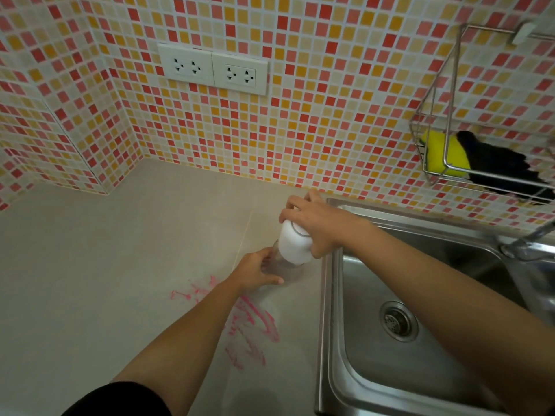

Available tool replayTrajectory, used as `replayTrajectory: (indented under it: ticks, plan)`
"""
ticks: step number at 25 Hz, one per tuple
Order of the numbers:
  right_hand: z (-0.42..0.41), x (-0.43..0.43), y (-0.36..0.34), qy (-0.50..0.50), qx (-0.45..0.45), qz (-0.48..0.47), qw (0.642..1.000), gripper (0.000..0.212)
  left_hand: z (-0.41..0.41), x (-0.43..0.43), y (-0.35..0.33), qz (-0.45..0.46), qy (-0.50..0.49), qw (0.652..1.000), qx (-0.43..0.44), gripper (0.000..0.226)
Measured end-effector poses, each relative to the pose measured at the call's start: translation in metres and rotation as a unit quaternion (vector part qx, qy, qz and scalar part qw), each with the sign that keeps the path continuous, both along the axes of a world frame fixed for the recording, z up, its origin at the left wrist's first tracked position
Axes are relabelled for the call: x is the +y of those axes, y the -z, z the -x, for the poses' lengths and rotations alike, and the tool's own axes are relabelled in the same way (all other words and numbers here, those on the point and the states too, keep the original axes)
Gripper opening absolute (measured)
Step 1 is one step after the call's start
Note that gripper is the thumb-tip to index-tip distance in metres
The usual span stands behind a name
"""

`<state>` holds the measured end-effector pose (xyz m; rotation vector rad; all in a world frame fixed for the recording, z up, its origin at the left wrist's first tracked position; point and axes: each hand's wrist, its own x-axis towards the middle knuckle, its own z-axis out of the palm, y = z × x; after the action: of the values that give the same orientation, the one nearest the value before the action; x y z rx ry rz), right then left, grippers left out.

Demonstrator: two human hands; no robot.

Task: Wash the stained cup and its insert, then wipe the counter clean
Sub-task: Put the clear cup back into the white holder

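A white cup is gripped from above by my right hand, just left of the sink edge. Below it a clear, see-through insert rests on the grey counter, with my left hand wrapped around its lower part. The white cup overlaps the top of the clear piece. Pink smeared stains mark the counter in front of my left hand and partly under my left forearm.
A steel sink with a round drain lies to the right; its tap is at the right edge. A wire rack on the tiled wall holds a yellow sponge and a black cloth. Two wall sockets sit above the counter.
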<state>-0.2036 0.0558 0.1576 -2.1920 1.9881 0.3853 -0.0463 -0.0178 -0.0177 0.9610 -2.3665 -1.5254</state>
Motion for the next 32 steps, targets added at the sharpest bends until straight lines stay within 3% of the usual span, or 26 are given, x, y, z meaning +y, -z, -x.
replayTrajectory:
  ticks: [5,8,11,14,18,22,24,32]
  plan:
    - [0.011,0.000,0.010,0.029,-0.058,-0.032,0.997,0.102,0.001,0.000,-0.001,0.002,-0.001,1.000,0.007,0.081]
    - [0.019,0.007,0.016,0.092,-0.194,-0.003,0.977,0.102,0.001,0.000,0.000,0.002,-0.002,1.000,0.004,0.079]
    - [0.020,0.020,0.033,0.156,-0.357,0.039,0.920,0.084,0.001,-0.001,0.002,-0.004,-0.005,1.000,0.004,0.077]
    - [0.014,0.033,0.061,0.235,-0.498,0.070,0.832,0.094,0.001,-0.001,0.002,0.002,-0.004,1.000,0.003,0.076]
    - [0.004,0.044,0.096,0.289,-0.593,0.144,0.738,0.081,0.000,-0.001,0.001,-0.006,-0.007,1.000,0.008,0.075]
    - [-0.009,0.048,0.114,0.324,-0.621,0.197,0.686,0.080,0.000,-0.001,0.002,-0.015,-0.018,1.000,0.013,0.076]
    - [-0.014,0.047,0.118,0.336,-0.618,0.218,0.677,0.082,0.000,-0.001,0.001,-0.026,-0.029,0.999,0.018,0.076]
    - [-0.012,0.046,0.129,0.340,-0.596,0.204,0.698,0.085,0.002,0.003,-0.005,-0.089,-0.062,0.994,0.022,0.083]
